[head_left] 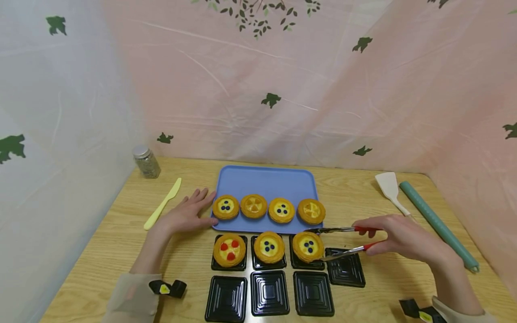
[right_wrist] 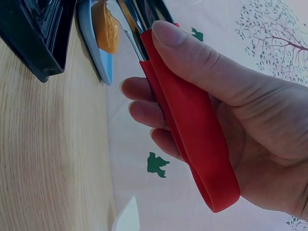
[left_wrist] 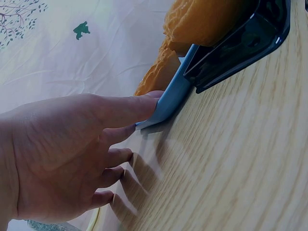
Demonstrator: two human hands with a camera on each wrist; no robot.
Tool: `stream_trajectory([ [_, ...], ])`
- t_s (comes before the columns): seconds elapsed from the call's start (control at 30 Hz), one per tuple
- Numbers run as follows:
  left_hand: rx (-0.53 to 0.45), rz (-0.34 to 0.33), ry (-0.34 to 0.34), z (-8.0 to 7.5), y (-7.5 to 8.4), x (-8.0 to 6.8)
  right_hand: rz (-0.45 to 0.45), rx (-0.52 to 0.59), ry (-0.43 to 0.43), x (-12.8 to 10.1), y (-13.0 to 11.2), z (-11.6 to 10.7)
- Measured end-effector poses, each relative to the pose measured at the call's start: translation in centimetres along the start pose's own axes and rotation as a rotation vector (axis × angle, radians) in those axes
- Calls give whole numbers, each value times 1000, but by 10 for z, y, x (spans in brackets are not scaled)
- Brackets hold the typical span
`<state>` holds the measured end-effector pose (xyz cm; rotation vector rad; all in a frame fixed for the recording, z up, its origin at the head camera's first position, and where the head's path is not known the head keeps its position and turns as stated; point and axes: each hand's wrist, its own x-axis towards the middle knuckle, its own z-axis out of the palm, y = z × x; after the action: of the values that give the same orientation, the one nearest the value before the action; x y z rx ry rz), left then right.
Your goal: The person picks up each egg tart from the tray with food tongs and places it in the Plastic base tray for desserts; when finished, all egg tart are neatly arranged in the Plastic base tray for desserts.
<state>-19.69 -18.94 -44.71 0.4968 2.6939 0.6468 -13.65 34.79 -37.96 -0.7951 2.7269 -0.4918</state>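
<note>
My right hand point(head_left: 397, 240) grips red-handled metal tongs point(head_left: 343, 242) whose tips stand open around a blueberry tart point(head_left: 308, 246) sitting in a black square cup. In the right wrist view my fingers point(right_wrist: 192, 62) wrap the tongs' red handle point(right_wrist: 192, 130). Two more tarts point(head_left: 229, 250) point(head_left: 269, 246) sit in black cups to its left. A blue tray point(head_left: 266, 181) carries a row of several tarts point(head_left: 253, 206). My left hand point(head_left: 190, 215) lies flat on the table, fingers straight, thumb touching the blue tray's corner point(left_wrist: 168, 103).
Several empty black cups point(head_left: 269, 292) lie in front, one point(head_left: 345, 269) under the tongs. A yellow plastic knife point(head_left: 163, 204) and a spice jar point(head_left: 147, 162) are at the left. A white spatula point(head_left: 391, 190) and green rolling pin point(head_left: 438, 225) lie at the right. Curtains enclose the table.
</note>
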Motion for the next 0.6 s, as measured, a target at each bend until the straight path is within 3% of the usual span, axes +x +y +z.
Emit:
stream_trajectory([
  [0.6, -7, 2, 6, -1, 2, -1, -7, -49, 13, 1, -1, 1],
])
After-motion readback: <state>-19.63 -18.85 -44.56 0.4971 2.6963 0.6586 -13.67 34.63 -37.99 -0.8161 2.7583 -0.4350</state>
